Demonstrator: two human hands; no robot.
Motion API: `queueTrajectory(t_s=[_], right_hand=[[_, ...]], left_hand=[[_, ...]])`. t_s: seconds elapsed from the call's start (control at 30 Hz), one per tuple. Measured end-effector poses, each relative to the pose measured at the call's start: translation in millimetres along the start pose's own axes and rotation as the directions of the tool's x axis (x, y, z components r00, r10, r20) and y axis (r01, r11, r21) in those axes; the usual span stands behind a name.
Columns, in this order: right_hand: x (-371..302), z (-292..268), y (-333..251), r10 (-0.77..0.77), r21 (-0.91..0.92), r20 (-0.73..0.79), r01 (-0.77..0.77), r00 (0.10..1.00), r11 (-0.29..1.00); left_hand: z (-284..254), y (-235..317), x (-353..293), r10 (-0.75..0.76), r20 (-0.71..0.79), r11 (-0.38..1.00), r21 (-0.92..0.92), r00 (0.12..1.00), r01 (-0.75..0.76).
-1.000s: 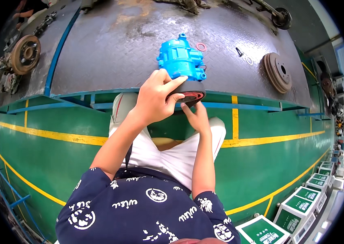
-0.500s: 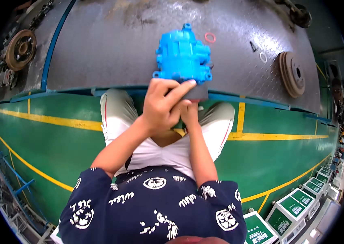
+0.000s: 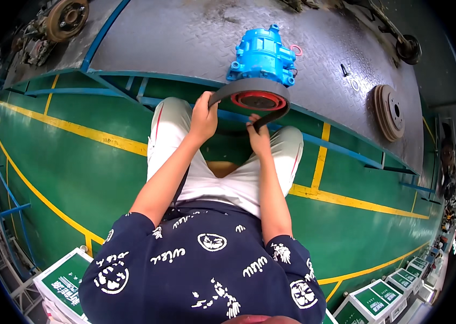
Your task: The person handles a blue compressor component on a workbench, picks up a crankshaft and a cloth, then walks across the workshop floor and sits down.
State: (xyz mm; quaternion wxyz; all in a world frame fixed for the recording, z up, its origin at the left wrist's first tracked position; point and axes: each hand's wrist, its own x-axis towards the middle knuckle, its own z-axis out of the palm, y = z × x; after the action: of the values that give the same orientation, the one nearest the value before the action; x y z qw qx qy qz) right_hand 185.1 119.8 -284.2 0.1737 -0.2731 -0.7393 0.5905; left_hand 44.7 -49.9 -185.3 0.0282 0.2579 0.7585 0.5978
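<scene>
A bright blue compressor (image 3: 264,56) rests at the near edge of the metal table, its red-rimmed pulley (image 3: 259,101) facing me. Over the pulley's upper side runs a wide black belt (image 3: 249,85), which curves down past both sides of it. My left hand (image 3: 203,117) is closed round the belt left of the pulley. Below the pulley's right side, my right hand (image 3: 259,135) grips the belt's other run between thumb and fingers. The belt's lower part hangs dark between my hands and is hard to make out.
On the dark table (image 3: 174,43) lie a red ring (image 3: 296,50), a white ring (image 3: 354,85) and a small black part (image 3: 344,70). A rusty brake drum (image 3: 388,112) stands at the right, another round rusty part (image 3: 67,19) at the far left. Blue frame bars (image 3: 346,147) run below the edge.
My hands were close together at the compressor's front, the left fingers across its lower edge. Now they are apart, each on one run of the belt, and the pulley face shows. The view has shifted.
</scene>
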Motion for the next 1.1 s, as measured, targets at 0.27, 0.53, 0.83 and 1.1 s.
queueTrajectory(t_s=[0.27,0.53,0.83,1.1], right_hand=[[-165,-118,2,-0.277,-0.431,-0.546,0.019,0.791,0.902],[-414,-125,23,0.856,-0.259,0.286,-0.825,0.430,0.501],[-413,-180,-11,0.939,-0.523,0.286,-0.790,0.191,0.320],[-406,-194,-34,0.952,-0.596,0.301,-0.768,0.056,0.234]], left_hand=[[-25,-3,7,-0.114,0.024,0.991,0.075,0.993,0.112],[-151,-4,-78,0.147,-0.241,0.986,0.116,0.959,-0.122],[-262,16,-446,-0.904,0.206,0.418,0.612,0.375,0.671],[-233,21,-450,-0.903,-0.045,0.338,0.539,0.427,0.771]])
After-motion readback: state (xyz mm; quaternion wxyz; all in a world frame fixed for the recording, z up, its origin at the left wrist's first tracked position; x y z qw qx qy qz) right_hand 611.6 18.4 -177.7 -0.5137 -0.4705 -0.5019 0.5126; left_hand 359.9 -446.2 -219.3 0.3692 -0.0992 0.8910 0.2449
